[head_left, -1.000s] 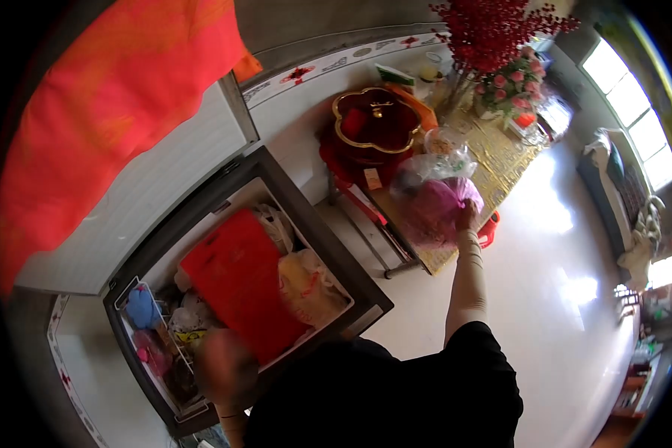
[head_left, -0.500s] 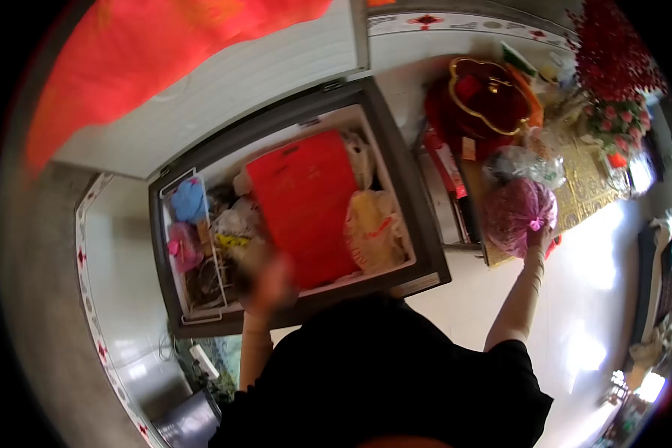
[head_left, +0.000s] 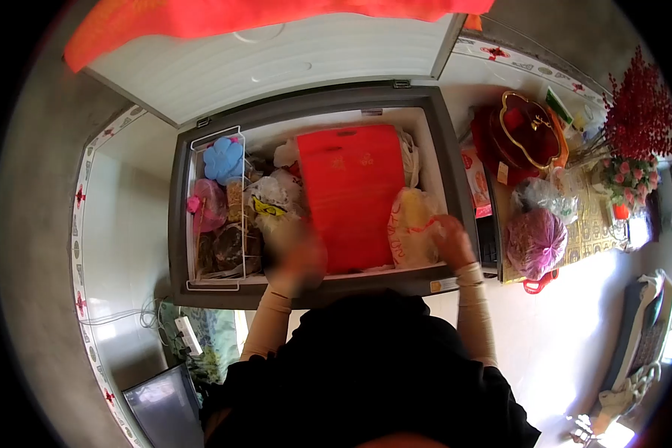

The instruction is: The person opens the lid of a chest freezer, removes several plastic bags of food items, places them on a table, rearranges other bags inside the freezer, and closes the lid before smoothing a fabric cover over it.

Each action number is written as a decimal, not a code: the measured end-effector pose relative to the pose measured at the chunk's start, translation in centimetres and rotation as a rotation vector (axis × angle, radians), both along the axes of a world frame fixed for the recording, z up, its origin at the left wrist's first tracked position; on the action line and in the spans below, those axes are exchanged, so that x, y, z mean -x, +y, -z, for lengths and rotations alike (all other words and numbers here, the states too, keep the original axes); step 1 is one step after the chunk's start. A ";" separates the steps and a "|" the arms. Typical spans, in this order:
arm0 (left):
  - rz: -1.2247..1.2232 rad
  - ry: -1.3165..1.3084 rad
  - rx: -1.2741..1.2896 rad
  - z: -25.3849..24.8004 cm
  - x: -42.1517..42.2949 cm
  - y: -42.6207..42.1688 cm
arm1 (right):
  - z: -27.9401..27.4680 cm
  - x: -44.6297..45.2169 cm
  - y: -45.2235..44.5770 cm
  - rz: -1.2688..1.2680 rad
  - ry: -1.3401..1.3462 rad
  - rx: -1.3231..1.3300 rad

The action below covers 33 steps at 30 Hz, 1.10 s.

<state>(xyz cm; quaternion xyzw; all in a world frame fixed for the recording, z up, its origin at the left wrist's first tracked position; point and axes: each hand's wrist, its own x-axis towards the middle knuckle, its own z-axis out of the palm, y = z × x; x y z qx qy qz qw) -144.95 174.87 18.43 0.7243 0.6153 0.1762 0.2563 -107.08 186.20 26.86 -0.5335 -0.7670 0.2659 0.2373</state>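
So both hands are over an open chest freezer point(head_left: 453, 142) here, and my read is that the step in hand is sorting through what's packed inside. The right hand point(head_left: 453, 243) is at the yellowish bag point(head_left: 412, 235) in the front right corner, its fingers right by the red strip on the plastic. Can't tell if that grip is actually clamped on the bag or just resting against it. The left hand point(head_left: 300, 257) is a total smear over the front, near the left edge of the red sheet point(head_left: 347, 194), so no idea whether its fingers are apart or together. There's a dark blur beside it that I can't make out either.

IMO any move with the yellowish bag calls for a solid pinch on the loose plastic, because it sits close against the red sheet and the freezer wall and could snag.

As for writing: the yellowish bag has red print, but I can't read it. The red sheet has faint gold marks, nothing legible. There's a label point(head_left: 446, 284) on the front rim, too small to read. Over on the table point(head_left: 586, 243), next to a pink bag point(head_left: 536, 243), I can't make out any brands.
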 end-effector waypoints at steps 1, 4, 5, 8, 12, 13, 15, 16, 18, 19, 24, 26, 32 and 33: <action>-0.004 -0.006 -0.007 -1.2 0.0 0.3 | 1.5 1.7 -0.6 -0.004 -0.006 -0.007; -0.003 0.028 0.307 -6.5 -0.4 1.1 | 3.4 5.4 -2.1 0.147 -0.274 -0.082; -0.041 -0.042 0.295 -6.7 -0.2 1.1 | 3.1 6.3 -2.0 0.221 -0.329 0.050; -0.079 -0.107 0.342 -5.5 0.6 1.1 | 3.6 6.7 -1.4 0.339 -0.426 0.192; -0.001 -0.121 0.292 -6.1 1.0 0.9 | 3.6 5.9 -0.5 0.354 -0.570 0.330; 0.008 -0.135 0.283 -5.3 1.2 1.1 | 3.5 5.7 -0.3 0.365 -0.581 0.320; 0.029 -0.158 0.284 -3.7 1.5 1.3 | 3.5 5.3 -0.2 0.296 -0.603 0.326; 0.036 -0.171 0.278 -3.2 1.3 1.9 | 3.8 4.9 0.0 0.305 -0.615 0.320; 0.000 -0.108 0.362 -2.8 1.2 2.5 | 4.9 4.5 -0.1 0.316 -0.532 0.210; -0.004 -0.115 0.355 -2.5 1.2 3.0 | 4.6 4.7 0.2 0.314 -0.538 0.201; -0.210 -0.226 0.188 0.6 1.4 3.4 | 1.8 6.2 -1.4 0.257 -0.608 -0.116; -0.228 -0.230 0.216 -1.4 1.2 3.6 | 3.0 6.0 -1.1 0.256 -0.581 -0.076; -0.186 -0.288 0.289 -1.2 1.0 3.5 | 5.5 4.1 -0.7 0.297 -0.429 0.188; -0.188 -0.315 0.300 -1.1 1.0 3.5 | 5.6 3.6 -0.6 0.303 -0.319 0.189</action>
